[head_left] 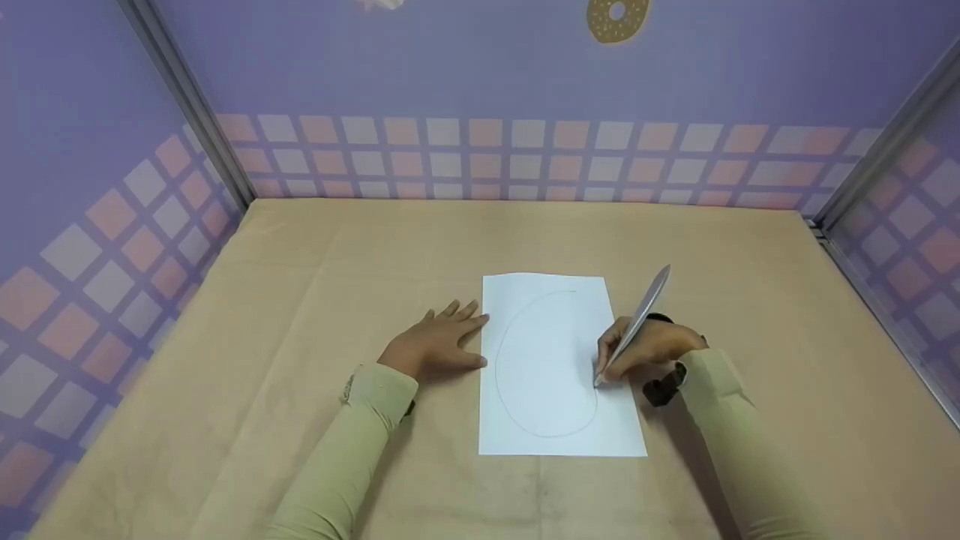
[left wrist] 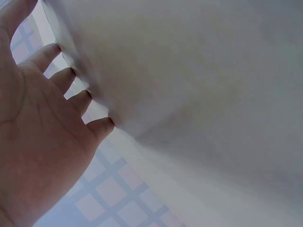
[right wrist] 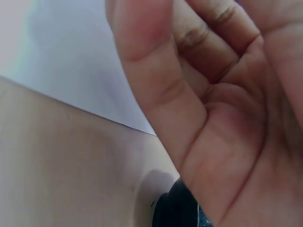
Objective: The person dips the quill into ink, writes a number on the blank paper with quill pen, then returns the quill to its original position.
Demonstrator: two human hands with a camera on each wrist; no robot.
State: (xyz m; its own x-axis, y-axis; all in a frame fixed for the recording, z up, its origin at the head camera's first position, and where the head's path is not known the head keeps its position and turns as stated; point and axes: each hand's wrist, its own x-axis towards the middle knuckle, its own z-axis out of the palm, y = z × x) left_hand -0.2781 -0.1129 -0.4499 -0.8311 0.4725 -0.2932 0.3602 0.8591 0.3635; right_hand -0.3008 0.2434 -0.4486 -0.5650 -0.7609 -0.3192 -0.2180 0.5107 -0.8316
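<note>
A white sheet of paper (head_left: 544, 360) lies on the table, bearing a thin drawn curve (head_left: 496, 367) like a tall oval, with a gap at its upper right. My right hand (head_left: 649, 349) pinches a silver pen (head_left: 646, 306), its tip on the paper at the end of the line and its pointed top end leaning up and right. In the right wrist view the palm and curled fingers (right wrist: 194, 35) hide the pen. My left hand (head_left: 435, 345) lies spread at the sheet's left edge, with thumb and index fingertip touching it.
A beige cloth (head_left: 360, 247) covers the table. Purple walls with pink and white squares (head_left: 442, 150) stand at the back and sides, with metal posts (head_left: 195, 105) at the corners. A dark wrist strap (head_left: 664, 390) is on the right wrist.
</note>
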